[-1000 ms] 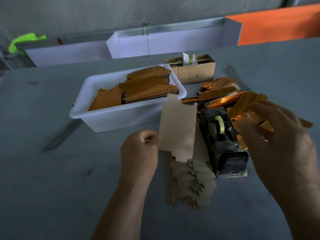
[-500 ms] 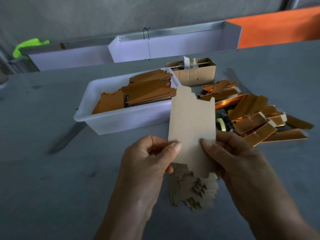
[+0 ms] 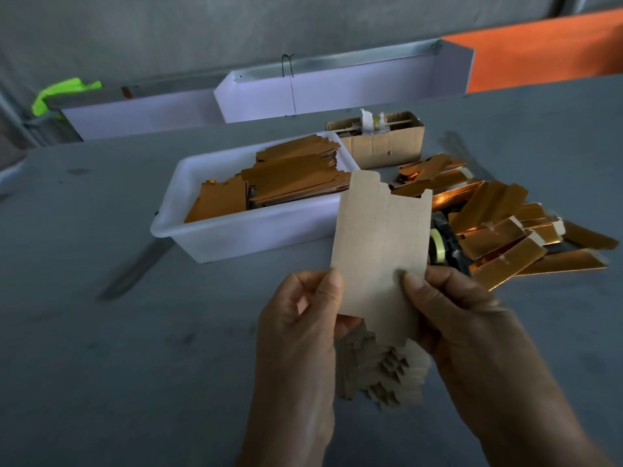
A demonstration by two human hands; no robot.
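Note:
A flat brown card box blank (image 3: 381, 244) stands upright in front of me, its plain side toward the camera. My left hand (image 3: 300, 318) pinches its lower left edge and my right hand (image 3: 448, 311) pinches its lower right edge, thumbs on the near face. Below the hands lies a fanned stack of more brown blanks (image 3: 381, 375) on the grey table. A black tape dispenser (image 3: 445, 244) with a yellowish roll is partly hidden behind the held blank.
A white plastic tub (image 3: 236, 234) holding gold-coloured flat blanks sits behind left. Folded gold boxes (image 3: 505, 237) are heaped at the right. A small cardboard box (image 3: 384, 143) stands behind the tub. White trays (image 3: 337, 92) line the table's far edge.
One second ago only my left hand held the blank while my right was over the gold pile. My right hand came across and took the blank's right edge; both now hold it upright.

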